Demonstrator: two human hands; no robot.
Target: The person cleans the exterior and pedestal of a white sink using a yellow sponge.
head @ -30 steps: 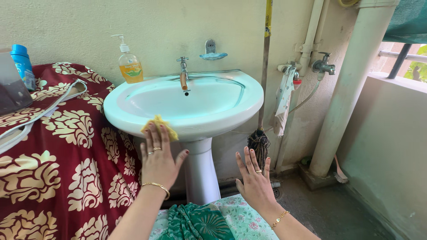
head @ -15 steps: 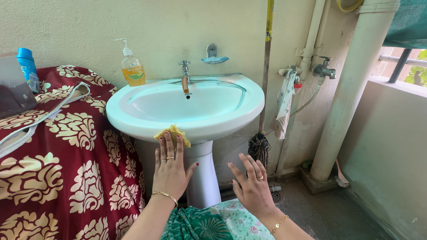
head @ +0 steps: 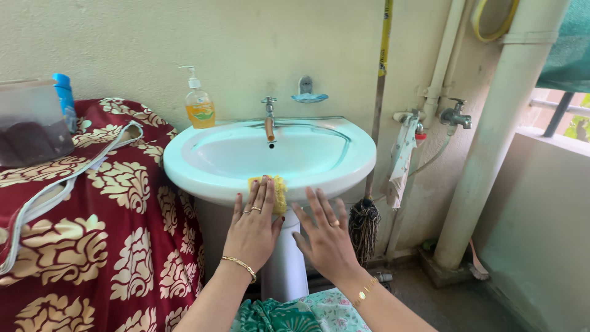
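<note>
Yellow sponge on white basin rim.

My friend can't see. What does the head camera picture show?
A person's left hand presses a yellow cloth on the front rim of a white pedestal sink, the right hand open beside it. A soap bottle stands by the tap.
</note>
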